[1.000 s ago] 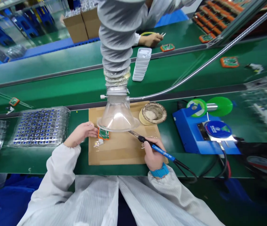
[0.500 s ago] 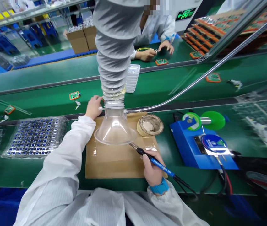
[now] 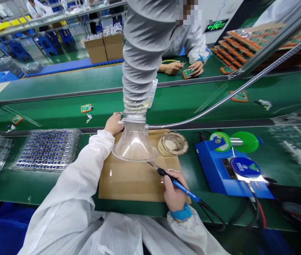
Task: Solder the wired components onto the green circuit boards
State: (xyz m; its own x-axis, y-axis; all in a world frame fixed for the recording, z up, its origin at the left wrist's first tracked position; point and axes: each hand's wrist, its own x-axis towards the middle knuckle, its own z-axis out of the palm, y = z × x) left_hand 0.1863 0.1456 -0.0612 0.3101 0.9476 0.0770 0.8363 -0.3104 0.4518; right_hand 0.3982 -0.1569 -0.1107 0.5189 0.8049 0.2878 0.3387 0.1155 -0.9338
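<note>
Hands work apart: the right hand (image 3: 176, 193), a blue band (image 3: 181, 213) at its wrist, is closed round the iron (image 3: 186, 190), with the metal end pointing up and left to the near rim of the clear hood (image 3: 134, 147); whether the two touch, I cannot tell. The left hand (image 3: 114, 124) reaches out past the hood, its fingers partly hidden by the hood's neck, so how far they are open and whether they grip anything cannot be told; a sliver of a board (image 3: 121, 113) shows just beside them. Below the hood a cardboard sheet (image 3: 129, 186) lies on the green desk (image 3: 15, 184), with a round pot (image 3: 163, 148) near its far right corner. Right of the sheet stands a blue feeder (image 3: 211, 171) with a green reel (image 3: 244, 142); well to the left lies a clear tray (image 3: 46, 148) of small blue-marked parts. A ribbed grey hose (image 3: 140, 60) rises from the hood, and a bright metal conduit (image 3: 219, 100) runs off from it to the right. On the green strip (image 3: 60, 118) beyond lie an orange-edged board (image 3: 86, 108) with a white connector (image 3: 89, 118) near it. Farther off, a co-worker's two hands (image 3: 198, 67) hold another board (image 3: 187, 73) and a thin tool, in front of stacked boards (image 3: 232, 49).
</note>
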